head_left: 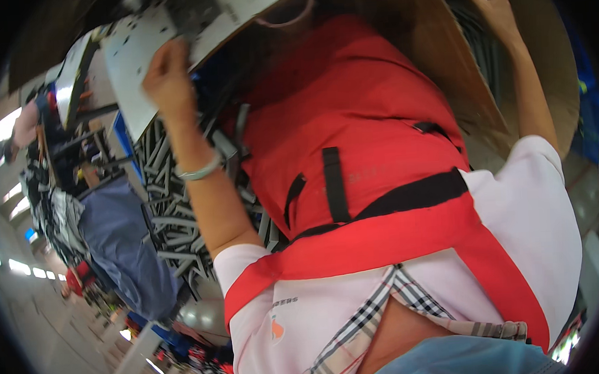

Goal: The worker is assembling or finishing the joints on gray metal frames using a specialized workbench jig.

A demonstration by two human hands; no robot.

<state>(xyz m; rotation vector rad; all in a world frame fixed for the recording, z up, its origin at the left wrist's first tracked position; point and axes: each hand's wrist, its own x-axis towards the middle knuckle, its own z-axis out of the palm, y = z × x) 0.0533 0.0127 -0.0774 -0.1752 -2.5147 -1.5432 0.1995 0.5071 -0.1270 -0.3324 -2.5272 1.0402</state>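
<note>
The view looks down my own front: a red apron (350, 116) over a pale pink shirt (531, 209). My left hand (168, 75) is raised and closed on the edge of a white, speckled cardboard flap (137, 57). There is a pale bracelet (200, 170) on that wrist. My right hand (489, 1) reaches up at the top right, its fingers curled on the edge of a brown cardboard flap (463, 77). Under my left forearm lies a heap of several grey metal strips (165, 207), partly hidden by my arm and apron.
A blue cloth-covered bulk (123, 243) stands to the left of the heap. Further left are racks with clutter (56, 200) and a person in pink (25, 123). A grey floor (56, 335) with a white beam (136, 358) fills the lower left.
</note>
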